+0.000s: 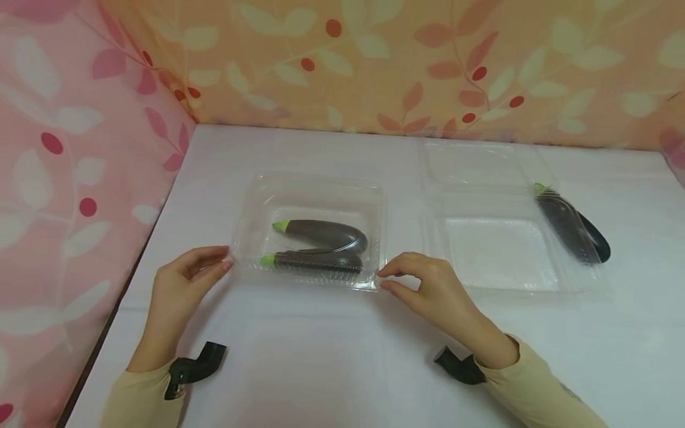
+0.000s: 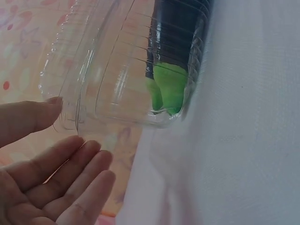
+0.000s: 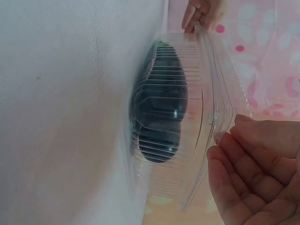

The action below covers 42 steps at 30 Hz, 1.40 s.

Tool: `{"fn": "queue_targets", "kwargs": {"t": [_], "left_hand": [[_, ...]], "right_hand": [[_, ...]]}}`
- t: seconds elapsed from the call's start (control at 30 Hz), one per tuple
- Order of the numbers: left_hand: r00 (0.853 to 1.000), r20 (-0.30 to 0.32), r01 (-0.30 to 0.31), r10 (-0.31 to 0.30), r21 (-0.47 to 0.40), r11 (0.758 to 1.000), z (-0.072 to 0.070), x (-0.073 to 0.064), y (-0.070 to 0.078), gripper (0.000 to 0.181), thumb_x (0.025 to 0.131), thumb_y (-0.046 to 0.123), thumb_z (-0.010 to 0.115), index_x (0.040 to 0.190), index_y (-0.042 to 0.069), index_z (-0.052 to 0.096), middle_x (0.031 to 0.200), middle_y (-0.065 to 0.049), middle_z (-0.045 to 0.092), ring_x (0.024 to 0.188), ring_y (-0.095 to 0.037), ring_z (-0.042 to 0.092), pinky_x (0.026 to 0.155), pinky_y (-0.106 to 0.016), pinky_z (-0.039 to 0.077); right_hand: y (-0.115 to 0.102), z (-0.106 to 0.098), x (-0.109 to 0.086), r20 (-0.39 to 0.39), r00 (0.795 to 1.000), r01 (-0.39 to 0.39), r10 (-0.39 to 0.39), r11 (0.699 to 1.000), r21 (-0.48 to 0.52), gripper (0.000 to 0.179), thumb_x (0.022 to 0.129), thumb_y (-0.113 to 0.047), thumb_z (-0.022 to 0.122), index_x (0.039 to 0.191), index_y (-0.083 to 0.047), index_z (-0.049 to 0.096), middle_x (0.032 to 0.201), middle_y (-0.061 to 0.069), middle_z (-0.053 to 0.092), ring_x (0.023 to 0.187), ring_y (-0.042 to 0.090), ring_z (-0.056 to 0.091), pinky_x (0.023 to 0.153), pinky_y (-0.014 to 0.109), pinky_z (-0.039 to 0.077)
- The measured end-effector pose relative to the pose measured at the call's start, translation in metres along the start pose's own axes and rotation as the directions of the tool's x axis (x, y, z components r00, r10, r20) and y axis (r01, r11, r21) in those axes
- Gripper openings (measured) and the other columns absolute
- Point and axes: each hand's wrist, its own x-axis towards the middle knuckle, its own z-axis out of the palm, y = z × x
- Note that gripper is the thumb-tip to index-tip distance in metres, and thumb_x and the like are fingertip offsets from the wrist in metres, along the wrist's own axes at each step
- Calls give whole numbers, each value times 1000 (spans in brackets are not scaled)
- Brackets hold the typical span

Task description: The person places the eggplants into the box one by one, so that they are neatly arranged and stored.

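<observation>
Two dark eggplants (image 1: 326, 233) with green stem ends lie side by side inside a clear plastic clamshell box (image 1: 310, 185). The box's lid sits over its base, their rims meeting along the side in the right wrist view. My left hand (image 1: 184, 285) is at the box's near left corner, thumb (image 2: 47, 115) above the rim and fingertips below it. At the near right corner, my right hand (image 1: 430, 285) pinches the rim between thumb (image 3: 255, 127) and fingers. Ribbed plastic walls partly blur the eggplants in both wrist views.
A second clear clamshell box (image 1: 500, 255) lies opened out on the white table (image 1: 299, 356) to the right. More eggplants (image 1: 569, 226) are at its right side, partly overlapped by clear plastic. Floral cloth (image 1: 342, 77) hangs behind and at the left.
</observation>
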Motion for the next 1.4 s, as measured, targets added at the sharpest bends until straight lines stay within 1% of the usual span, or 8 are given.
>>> {"fn": "queue_targets", "kwargs": {"t": [0.13, 0.3, 0.5, 0.67, 0.87, 1.2, 1.33, 1.4], "left_hand": [[995, 94, 24, -24, 5, 1000, 1, 5, -4, 38, 89, 17, 67, 117, -6, 61, 94, 18, 66, 88, 5, 62, 76, -11, 48], [975, 201, 128, -91, -181, 975, 2, 7, -10, 35, 93, 11, 61, 116, -15, 55, 84, 11, 70, 80, -5, 67, 74, -18, 52], [933, 338, 244, -120, -353, 903, 2, 9, -18, 17, 96, 11, 55, 99, -4, 63, 82, -2, 72, 78, -15, 69, 71, -27, 55], [923, 367, 285, -119, -441, 851, 2, 9, -20, 13, 95, 7, 55, 90, 6, 67, 80, -4, 71, 76, -15, 69, 71, -28, 55], [909, 413, 301, -59, -553, 777, 1, 9, -23, 19, 95, 0, 52, 88, 7, 68, 81, -6, 72, 76, -16, 70, 72, -29, 55], [923, 381, 299, -52, -627, 719, 8, 8, -22, 18, 96, 2, 52, 89, 6, 69, 83, -7, 72, 80, -16, 70, 76, -28, 54], [943, 329, 257, -39, -651, 714, 13, 7, -22, 17, 96, 5, 52, 91, 5, 68, 85, -7, 71, 83, -16, 69, 77, -28, 54], [955, 293, 227, -37, -649, 726, 15, 7, -22, 16, 96, 6, 52, 92, 6, 67, 86, -7, 70, 84, -16, 69, 78, -29, 54]], "right_hand": [[1, -2, -2, -9, 1000, 15, -15, 1000, -5, 22, 71, 2, 78, 87, -12, 71, 86, -8, 69, 78, 11, 64, 71, 27, 53], [2, -3, -3, 6, 1000, 19, -19, 1000, 0, 21, 72, 1, 78, 87, -11, 71, 86, -7, 69, 78, 13, 65, 70, 28, 53], [3, -3, -4, 15, 1000, 16, -16, 1000, 22, 20, 72, 1, 78, 87, -11, 71, 87, -7, 70, 77, 16, 65, 71, 27, 53], [3, -1, -3, 13, 1000, 14, -15, 1000, 26, 20, 72, -1, 79, 88, -11, 72, 87, -7, 70, 79, 14, 66, 72, 27, 53], [5, -2, -2, 10, 1000, 2, -3, 999, 46, 20, 72, 1, 78, 87, -10, 71, 87, -6, 70, 80, 13, 67, 72, 28, 54], [10, -2, 2, -14, 998, -62, 63, 996, 58, 23, 73, 4, 77, 93, -8, 72, 91, -3, 70, 85, 16, 67, 76, 30, 53], [11, -1, 4, -61, 996, -56, 57, 998, 24, 25, 72, 4, 77, 94, -7, 72, 92, -1, 70, 85, 15, 66, 75, 29, 53], [12, 0, 4, -78, 996, -50, 51, 999, 13, 24, 72, 4, 78, 94, -7, 72, 92, 0, 71, 84, 15, 66, 74, 29, 53]]}}
